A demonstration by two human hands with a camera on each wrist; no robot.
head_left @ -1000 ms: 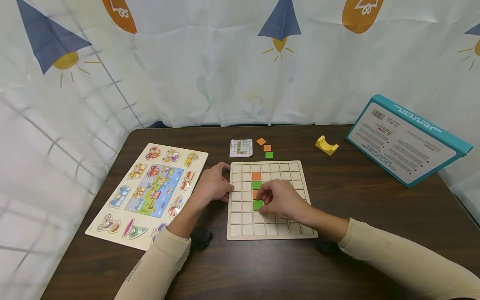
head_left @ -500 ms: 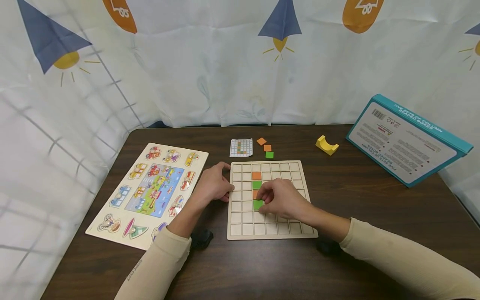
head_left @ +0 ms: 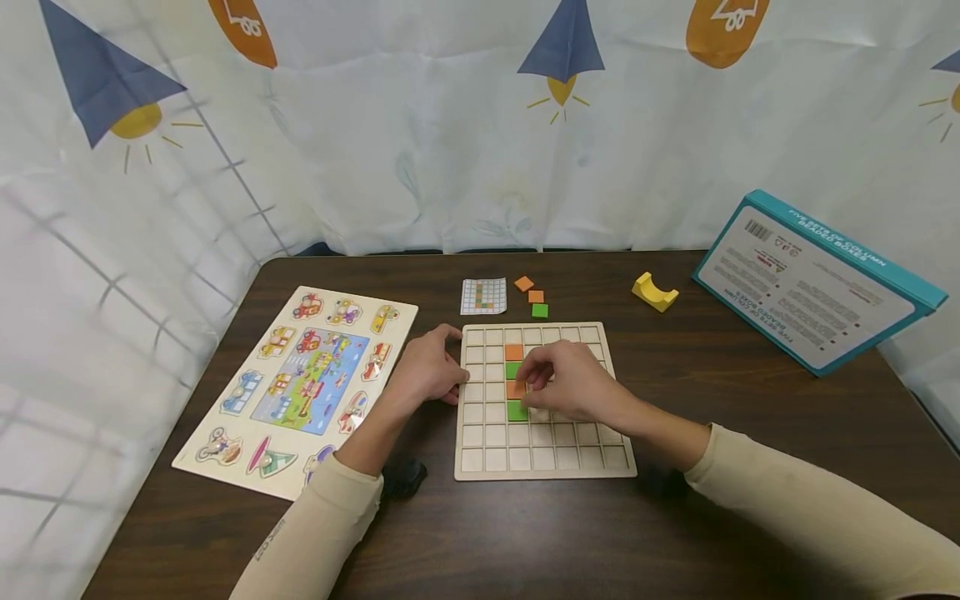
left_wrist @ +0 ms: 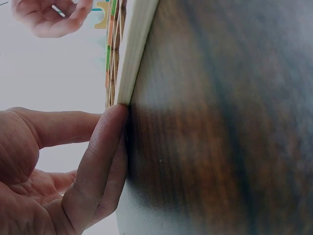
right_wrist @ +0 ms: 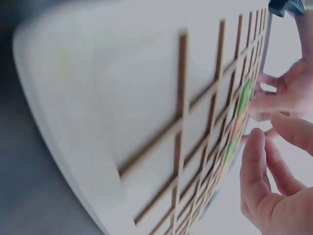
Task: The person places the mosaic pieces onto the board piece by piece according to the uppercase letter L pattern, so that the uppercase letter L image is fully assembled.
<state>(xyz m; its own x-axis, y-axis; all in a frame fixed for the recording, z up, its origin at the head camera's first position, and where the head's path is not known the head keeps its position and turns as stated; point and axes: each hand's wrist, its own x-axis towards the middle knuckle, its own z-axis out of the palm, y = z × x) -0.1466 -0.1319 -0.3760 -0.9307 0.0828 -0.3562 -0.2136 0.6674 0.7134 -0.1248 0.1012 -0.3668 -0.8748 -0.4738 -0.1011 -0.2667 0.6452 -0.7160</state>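
A wooden grid board (head_left: 472,437) lies on the table. In one of its columns, orange and green square tiles alternate, from an orange tile (head_left: 513,352) at the far end to a green tile (head_left: 517,411) nearest the person. My left hand (head_left: 427,367) touches the board's left edge, and its fingertips (left_wrist: 115,115) press against the side in the left wrist view. Over the lower tiles hovers my right hand (head_left: 566,379). The right wrist view shows a gap between its thumb and index fingertips (right_wrist: 255,137), with nothing held there.
A printed pattern card (head_left: 483,297) lies behind the board beside a loose green tile (head_left: 540,311) and two orange ones. A vehicle puzzle board (head_left: 281,463) lies left. Further right are a yellow curved block (head_left: 655,292) and a teal-edged box (head_left: 810,283).
My right hand has lifted slightly off the nearest green tile, which stays in its cell. The left hand has kept its place at the board's edge.
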